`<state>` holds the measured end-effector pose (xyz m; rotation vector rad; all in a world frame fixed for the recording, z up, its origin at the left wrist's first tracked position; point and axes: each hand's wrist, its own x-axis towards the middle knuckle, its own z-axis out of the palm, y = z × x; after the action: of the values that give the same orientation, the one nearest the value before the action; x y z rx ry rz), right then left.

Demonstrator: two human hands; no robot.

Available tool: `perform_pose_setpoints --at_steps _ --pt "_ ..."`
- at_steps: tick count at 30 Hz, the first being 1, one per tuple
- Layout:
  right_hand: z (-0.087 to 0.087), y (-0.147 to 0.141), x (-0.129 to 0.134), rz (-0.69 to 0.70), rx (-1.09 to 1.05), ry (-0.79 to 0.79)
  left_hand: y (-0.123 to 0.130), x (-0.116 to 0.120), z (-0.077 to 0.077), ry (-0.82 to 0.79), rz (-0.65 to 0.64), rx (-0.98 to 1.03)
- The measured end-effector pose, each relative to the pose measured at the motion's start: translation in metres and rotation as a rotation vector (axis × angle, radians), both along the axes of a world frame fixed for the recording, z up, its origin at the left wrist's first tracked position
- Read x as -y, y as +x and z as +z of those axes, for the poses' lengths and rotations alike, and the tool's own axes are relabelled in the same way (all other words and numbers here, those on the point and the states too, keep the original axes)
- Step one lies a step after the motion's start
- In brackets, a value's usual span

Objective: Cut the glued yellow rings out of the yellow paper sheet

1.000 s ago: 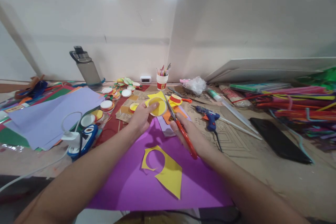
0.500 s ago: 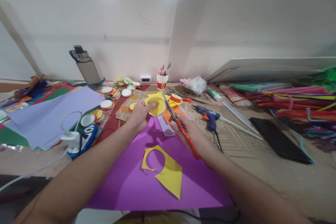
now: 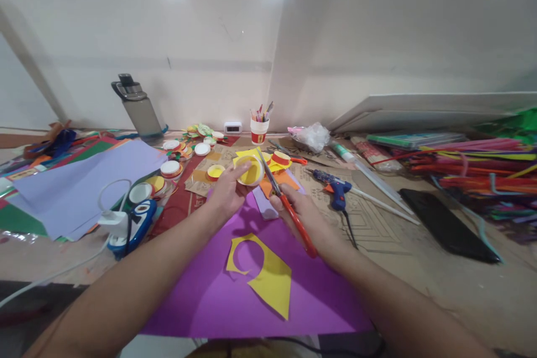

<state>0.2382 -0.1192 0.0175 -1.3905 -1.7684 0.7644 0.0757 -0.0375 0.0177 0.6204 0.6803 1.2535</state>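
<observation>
My left hand (image 3: 229, 190) grips a round, shallow paper lid (image 3: 250, 171) with a white rim and a yellow disc inside, tilted toward me. In my right hand (image 3: 296, 210) is a pair of red-handled scissors (image 3: 274, 183), the blades pointing up and away along the lid's right edge. Whether the blades touch the rim I cannot tell. Below both hands a yellow paper scrap (image 3: 274, 277) with a round hole cut in it lies on a purple sheet (image 3: 201, 302). Just beyond the hands are yellow and orange paper pieces (image 3: 277, 179) and a red-sided disc (image 3: 281, 158).
A blue glue gun (image 3: 338, 190) and a black phone-like slab (image 3: 448, 224) lie to the right, before bundled pipe cleaners (image 3: 482, 162). Lilac sheets (image 3: 92, 179), a blue power strip (image 3: 134, 229) and a bottle (image 3: 140, 109) are left. A pen cup (image 3: 259, 130) stands behind.
My left hand has shifted slightly right and its grip on the lid has changed, uncovering a yellow disc on the cardboard behind. The scissors have barely moved.
</observation>
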Motion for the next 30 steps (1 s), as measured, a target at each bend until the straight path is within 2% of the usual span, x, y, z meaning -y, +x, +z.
perform_pose_setpoints --at_steps 7,21,30 --pt "0.0018 0.0025 -0.0003 0.057 0.012 0.002 -0.0046 -0.0022 0.0029 0.114 -0.041 -0.153" --pt "-0.0026 0.0040 -0.0051 0.069 -0.074 -0.035 -0.0068 -0.0014 0.0050 0.217 -0.053 -0.183" --pt "0.0001 0.0057 -0.0024 0.070 0.001 0.000 -0.0066 -0.0011 0.0032 0.191 -0.091 -0.174"
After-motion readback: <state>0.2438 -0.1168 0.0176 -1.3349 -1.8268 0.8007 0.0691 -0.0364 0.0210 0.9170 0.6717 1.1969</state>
